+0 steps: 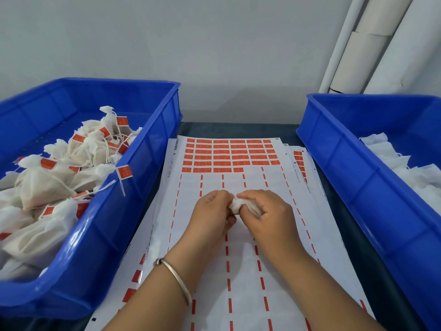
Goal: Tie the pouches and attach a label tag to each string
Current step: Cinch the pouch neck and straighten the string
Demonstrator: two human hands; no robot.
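A small white fabric pouch [238, 205] is held over the label sheet [229, 163] in the middle of the table. My right hand [265, 211] grips the pouch body, fingers curled round it. My left hand [211, 212] pinches the pouch's gathered neck from the left side. The string is too small to make out. Several rows of orange label tags [229, 154] remain at the far end of the sheet; the near part is peeled bare.
A blue bin [152, 149] on the left holds several tied pouches with orange tags [71, 168]. A second blue bin [338, 149] on the right holds white untied pouches [391, 161]. More label sheets [299, 161] lie beneath. White pipes [372, 44] stand at back right.
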